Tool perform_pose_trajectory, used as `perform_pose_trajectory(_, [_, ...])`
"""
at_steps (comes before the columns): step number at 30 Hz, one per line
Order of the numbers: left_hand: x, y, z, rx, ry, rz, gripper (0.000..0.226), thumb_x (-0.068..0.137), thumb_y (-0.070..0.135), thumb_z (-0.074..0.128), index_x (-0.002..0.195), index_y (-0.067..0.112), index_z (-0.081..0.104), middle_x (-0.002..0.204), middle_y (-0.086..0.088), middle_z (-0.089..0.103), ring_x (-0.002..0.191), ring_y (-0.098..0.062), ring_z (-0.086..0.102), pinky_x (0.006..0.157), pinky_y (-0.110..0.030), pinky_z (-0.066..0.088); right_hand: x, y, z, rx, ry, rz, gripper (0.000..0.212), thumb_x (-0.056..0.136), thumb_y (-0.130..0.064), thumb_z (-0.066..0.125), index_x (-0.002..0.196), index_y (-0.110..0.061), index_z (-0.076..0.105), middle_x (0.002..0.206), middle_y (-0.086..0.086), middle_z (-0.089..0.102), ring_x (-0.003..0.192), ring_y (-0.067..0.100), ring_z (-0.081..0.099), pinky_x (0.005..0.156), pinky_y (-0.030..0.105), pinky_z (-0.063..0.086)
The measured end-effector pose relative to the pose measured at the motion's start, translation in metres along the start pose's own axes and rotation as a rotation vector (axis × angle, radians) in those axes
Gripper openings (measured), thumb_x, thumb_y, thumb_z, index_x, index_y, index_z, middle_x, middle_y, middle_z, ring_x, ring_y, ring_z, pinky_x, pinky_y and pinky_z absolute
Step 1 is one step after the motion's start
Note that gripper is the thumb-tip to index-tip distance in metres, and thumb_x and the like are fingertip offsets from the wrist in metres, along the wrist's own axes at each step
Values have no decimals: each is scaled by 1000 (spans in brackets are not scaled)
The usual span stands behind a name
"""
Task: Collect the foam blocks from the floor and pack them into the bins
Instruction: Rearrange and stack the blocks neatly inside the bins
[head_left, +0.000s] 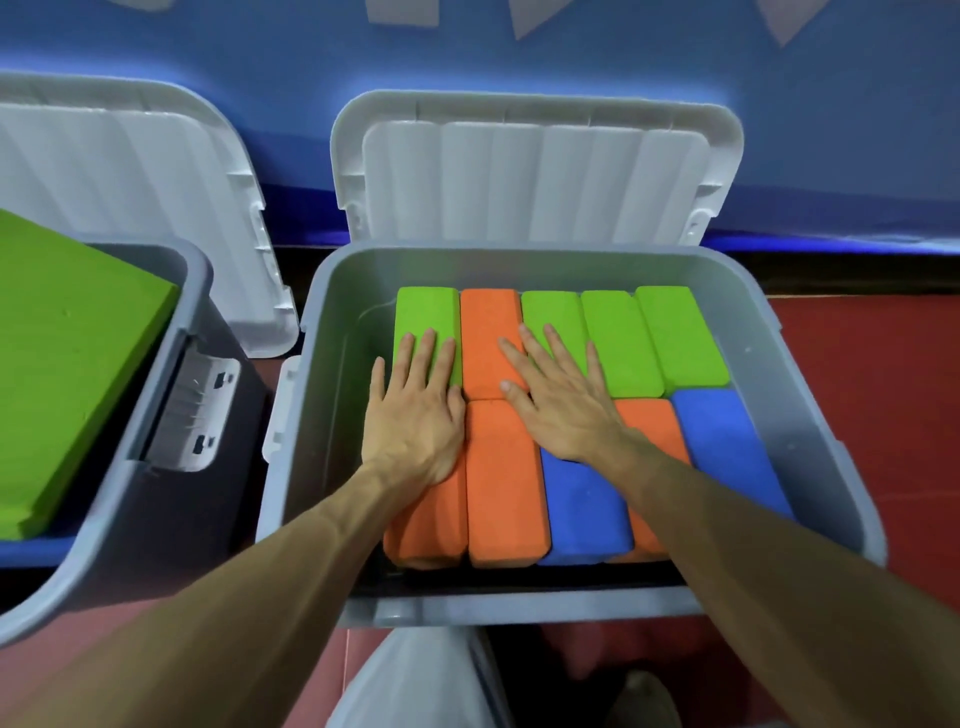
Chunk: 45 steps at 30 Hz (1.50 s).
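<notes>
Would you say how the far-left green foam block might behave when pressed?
It probably gives a little: the green foam block looks soft under the flat left hand. Its grainy surface seems grippy, and, lying flat against the orange block, it is unlikely to tip.

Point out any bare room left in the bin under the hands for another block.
A bare strip of floor runs between the leftmost green block and the left wall of the gray bin; a thin dark gap lies along its near wall. Elsewhere the blocks sit edge to edge, left hand and right hand flat on them.
</notes>
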<state>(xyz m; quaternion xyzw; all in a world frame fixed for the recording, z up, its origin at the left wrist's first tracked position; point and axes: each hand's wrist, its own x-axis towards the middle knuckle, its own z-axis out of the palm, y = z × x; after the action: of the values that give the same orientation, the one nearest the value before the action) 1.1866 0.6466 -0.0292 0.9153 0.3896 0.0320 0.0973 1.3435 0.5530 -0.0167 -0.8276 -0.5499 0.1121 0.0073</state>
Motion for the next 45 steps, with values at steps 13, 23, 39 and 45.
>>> perform_pose_trajectory(13, [-12,36,-17,126,-123,31,70,90,39,7,154,10,5,161,-13,1,148,-36,0,119,-52,3,-74,92,-52,67,-176,208,65,102,-33,39,153,-8,9,162,9,3,149,20,1,121,32,5])
perform_pose_trajectory(23, [-15,87,17,117,-64,157,63,93,63,8,151,40,-1,162,6,-9,147,-31,-17,108,-71,-5,-70,139,-20,136,-4,274,55,105,-24,26,153,-4,7,162,9,0,149,18,-1,120,26,-3])
perform_pose_trajectory(39, [-9,90,16,148,-75,239,70,94,57,9,155,24,5,160,-20,-7,146,-42,-9,119,-48,-7,-81,132,-11,90,100,321,52,104,-22,28,152,-6,17,161,7,11,149,19,10,120,35,5])
perform_pose_trajectory(45, [-14,70,4,130,-125,263,104,72,66,-14,152,1,2,160,-19,-3,149,-27,-5,120,-35,-6,-68,113,-41,-189,-151,363,62,97,-18,37,151,1,11,160,15,12,148,24,13,119,38,6])
